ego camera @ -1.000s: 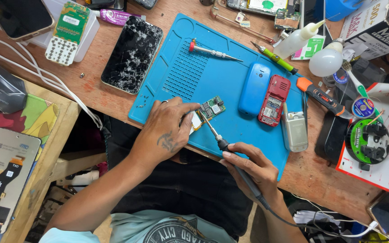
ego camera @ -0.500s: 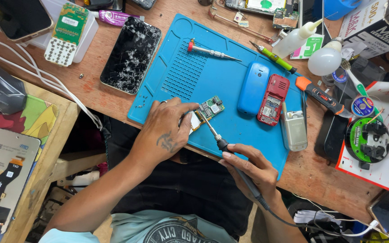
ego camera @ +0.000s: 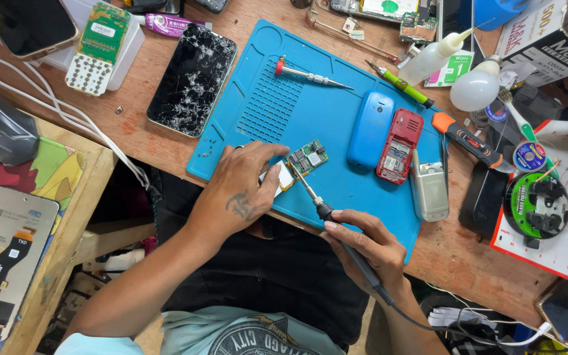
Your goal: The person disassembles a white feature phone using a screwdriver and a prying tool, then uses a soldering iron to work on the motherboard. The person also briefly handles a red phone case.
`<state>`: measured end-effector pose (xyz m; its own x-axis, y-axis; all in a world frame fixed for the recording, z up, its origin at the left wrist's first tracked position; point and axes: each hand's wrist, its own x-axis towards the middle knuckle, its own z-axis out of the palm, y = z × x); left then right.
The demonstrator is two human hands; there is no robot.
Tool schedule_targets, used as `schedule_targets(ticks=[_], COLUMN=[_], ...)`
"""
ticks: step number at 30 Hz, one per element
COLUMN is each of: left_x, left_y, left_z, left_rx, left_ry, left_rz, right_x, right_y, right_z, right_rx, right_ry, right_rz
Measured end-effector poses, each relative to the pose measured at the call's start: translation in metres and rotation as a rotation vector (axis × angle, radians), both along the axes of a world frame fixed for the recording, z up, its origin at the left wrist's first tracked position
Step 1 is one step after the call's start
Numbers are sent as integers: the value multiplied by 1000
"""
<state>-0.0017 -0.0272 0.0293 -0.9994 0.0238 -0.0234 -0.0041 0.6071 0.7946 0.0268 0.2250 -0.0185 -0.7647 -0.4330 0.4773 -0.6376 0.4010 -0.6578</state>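
A small green circuit board [ego camera: 305,158] lies on the blue work mat [ego camera: 277,112]. My left hand [ego camera: 241,190] rests on the mat's near edge and pins the board's left end with its fingertips. My right hand [ego camera: 366,246] grips a black soldering iron [ego camera: 317,204] like a pen. Its metal tip touches the board near the middle. The iron's cable runs back past my right wrist.
On the mat lie a red-capped screwdriver [ego camera: 310,74], a blue phone shell [ego camera: 370,130] and a red phone body [ego camera: 399,146]. A cracked smartphone [ego camera: 192,79] sits left of the mat. A silver phone [ego camera: 428,190], solder reel [ego camera: 537,205], bulb [ego camera: 474,91] and squeeze bottle [ego camera: 432,56] crowd the right.
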Motion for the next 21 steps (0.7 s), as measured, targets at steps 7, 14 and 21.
schedule_targets(ticks=[7, 14, 21], left_x=[-1, 0, 0], left_y=[1, 1, 1], left_z=[2, 2, 1], left_rx=[-31, -33, -45], left_ry=[-43, -24, -24], left_rz=[-9, -11, -12], right_x=[0, 1, 0], right_y=[0, 1, 0], right_z=[-1, -1, -1], right_rx=[-8, -4, 4], right_ry=[-8, -9, 7], right_rz=[4, -2, -8])
